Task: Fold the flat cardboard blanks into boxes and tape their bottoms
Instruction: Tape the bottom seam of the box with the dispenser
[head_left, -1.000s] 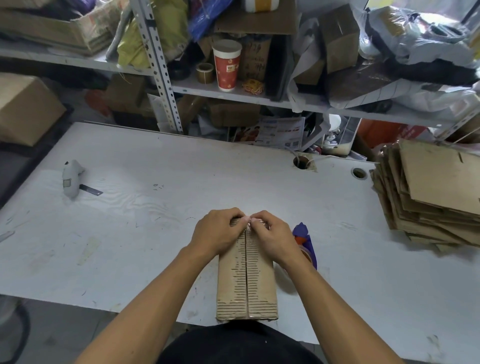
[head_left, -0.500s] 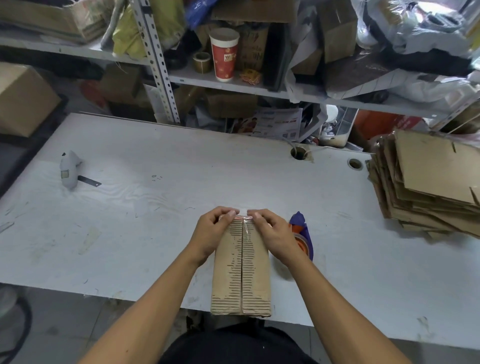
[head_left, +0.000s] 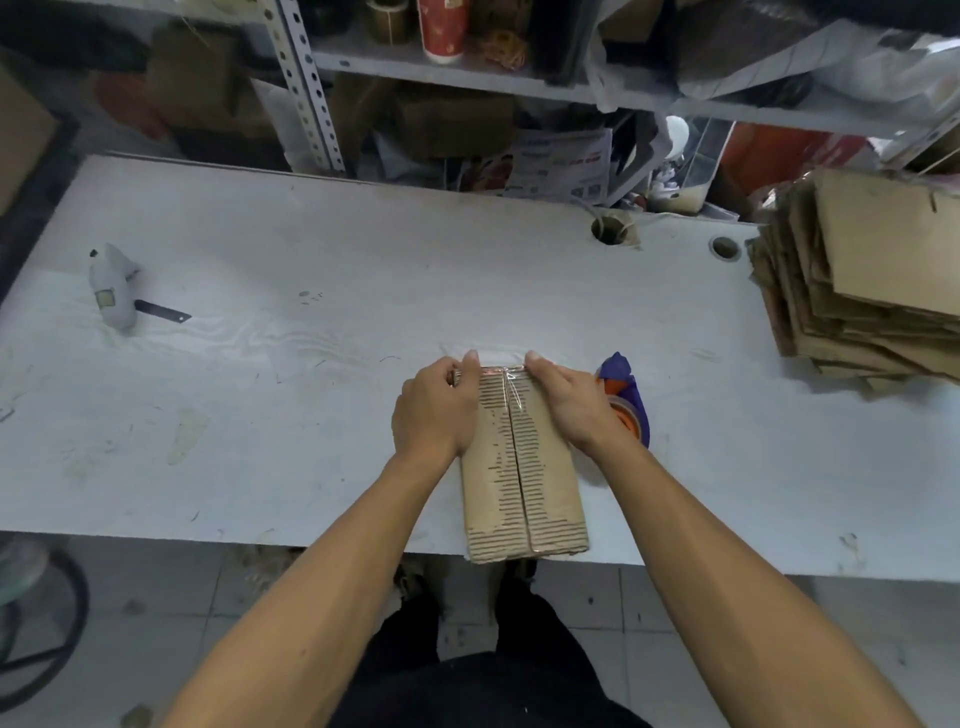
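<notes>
One view only, head camera, looking down. Folded cardboard box (head_left: 524, 467) lies on the white bench (head_left: 311, 405), its near end overhanging the front edge; two bottom flaps meet along a centre seam facing up. Clear tape (head_left: 506, 387) glints along the far part of the seam and across the far edge; how far it runs toward the near end is hard to make out.

Left hand (head_left: 436, 410) rests on the far left corner of the box, fingers curled over the far edge, thumb pressed on the top edge. Fingertips are hidden behind the box. Right hand (head_left: 569, 402) mirrors it on the far right corner, thumb at the top edge, fingers wrapped down the right side and out of sight. Both hands grip the box, set apart from each other with the seam between them.

Tape dispenser (head_left: 626, 397), purple with an orange part, lies just beside the box on the right, largely hidden behind the right hand and wrist. Stack of flat cardboard blanks (head_left: 862, 291) sits at the far right of the bench, cut off by the frame edge. Small white-handled cutter (head_left: 114, 293) with dark blade lies well apart at the far left. Two round holes in the bench top near the back edge. Shelf (head_left: 467, 73) behind is cluttered; contents blurred, a red paper cup (head_left: 440, 28) cut off at the top.
</notes>
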